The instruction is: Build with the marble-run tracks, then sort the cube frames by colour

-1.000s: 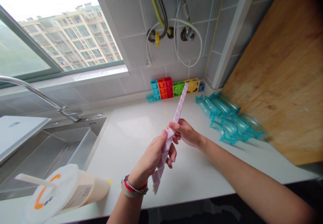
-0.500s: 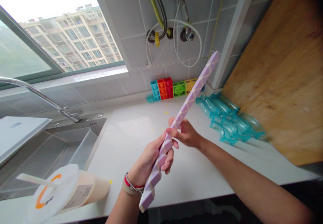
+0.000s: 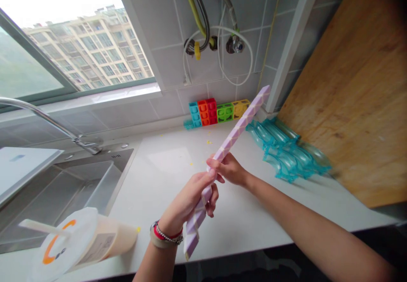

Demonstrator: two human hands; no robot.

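Note:
A long lilac-and-cream twisting snake puzzle (image 3: 240, 125) of wedge segments runs slantwise above the counter. Its upper length is straight, while the lower end shows stepped, turned segments. My left hand (image 3: 195, 193) is closed around the lower part, thumb along the top. Just above it, my right hand (image 3: 231, 169) grips the middle, with its thumb on the near face and its other fingers partly hidden behind. The two hands are touching or nearly so at the thumbs.
Colourful blocks (image 3: 208, 112) line the back wall. Clear teal curved plastic pieces (image 3: 286, 148) lie at right by a wooden board (image 3: 359, 104). A lidded cup with a straw (image 3: 85, 241) stands front left, beside the sink (image 3: 124, 167) and tap (image 3: 51, 118).
The snake puzzle's upper end has dipped and its lower end has shifted slightly right and up. Both hands keep hold at about the same place.

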